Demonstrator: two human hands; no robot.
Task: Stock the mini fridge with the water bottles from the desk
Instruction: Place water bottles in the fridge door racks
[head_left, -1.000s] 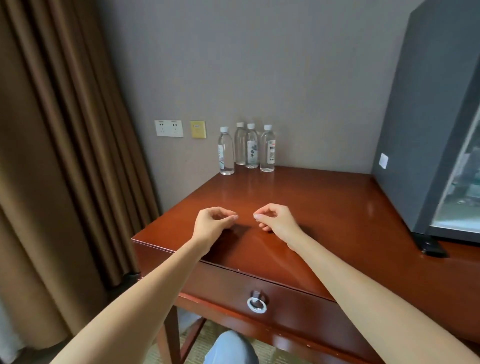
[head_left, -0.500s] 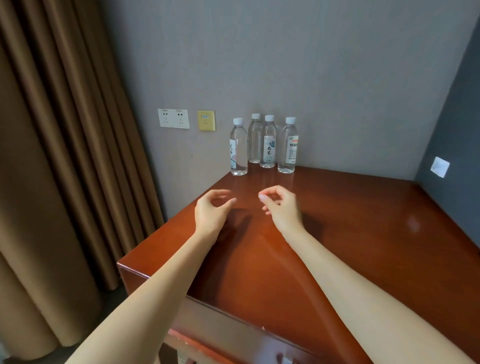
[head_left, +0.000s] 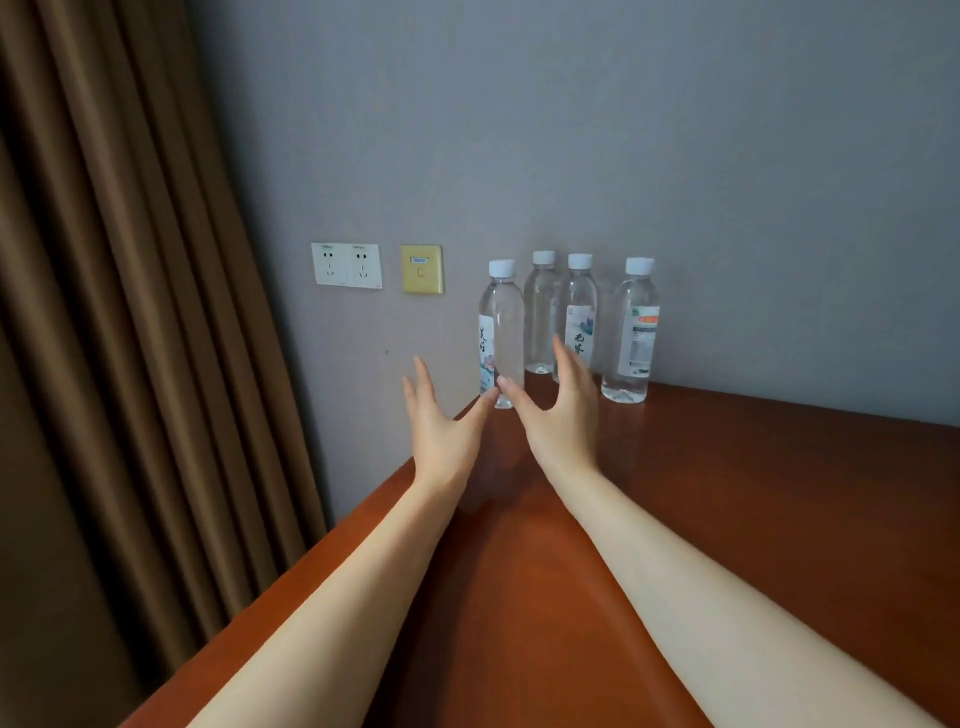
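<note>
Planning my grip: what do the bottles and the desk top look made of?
Bottles: probably clear glossy plastic, judging by see-through walls and white screw caps. Desk: reddish wood or veneer under a shiny lacquer; it shows soft reflections.

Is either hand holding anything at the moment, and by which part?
Nothing is held: the left hand and right hand are spread open near the water bottles.

desk (head_left: 753, 519), under fingers (head_left: 566, 364): polished, glossy wood
water bottles (head_left: 501, 332), just beyond them: clear smooth plastic
curtain (head_left: 104, 312), left of them: matt cloth
</note>
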